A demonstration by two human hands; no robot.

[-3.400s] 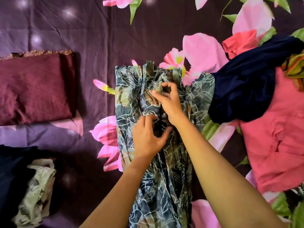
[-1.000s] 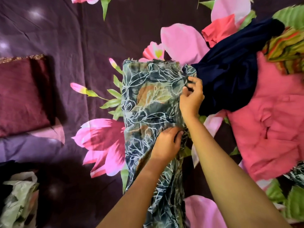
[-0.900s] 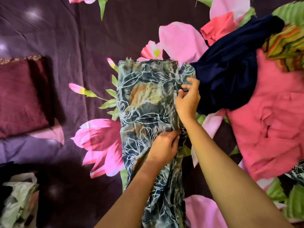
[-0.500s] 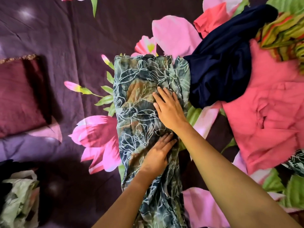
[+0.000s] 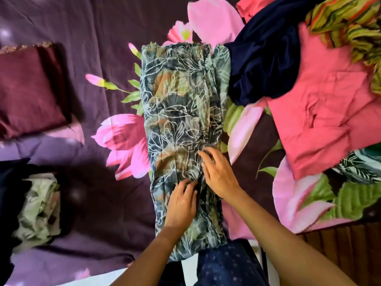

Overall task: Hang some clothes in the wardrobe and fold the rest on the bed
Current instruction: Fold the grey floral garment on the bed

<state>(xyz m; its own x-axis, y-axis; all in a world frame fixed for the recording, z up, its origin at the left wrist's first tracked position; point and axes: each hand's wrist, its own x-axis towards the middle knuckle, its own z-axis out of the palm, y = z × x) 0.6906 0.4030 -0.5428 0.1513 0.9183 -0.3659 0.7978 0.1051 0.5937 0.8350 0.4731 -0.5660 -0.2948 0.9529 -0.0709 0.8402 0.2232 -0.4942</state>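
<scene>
A dark green garment with a white leaf print (image 5: 181, 112) lies folded into a long strip down the middle of the bed (image 5: 99, 27). Its near end hangs over the bed's front edge. My left hand (image 5: 181, 203) lies flat on the strip's lower part, fingers straight. My right hand (image 5: 218, 174) presses flat just beside it, on the garment's right fold. Neither hand grips the cloth.
A navy garment (image 5: 266, 56), a coral-pink one (image 5: 325, 112) and a striped green-orange cloth (image 5: 350, 23) are piled at the right. A maroon folded piece (image 5: 31, 89) lies at left, with a pale leafy garment (image 5: 39, 207) below it. A wooden edge (image 5: 340, 244) shows at lower right.
My right hand let go of the garment's upper right edge and slid down the strip toward me, flat on it. My left hand also slid toward me. The view shifted back.
</scene>
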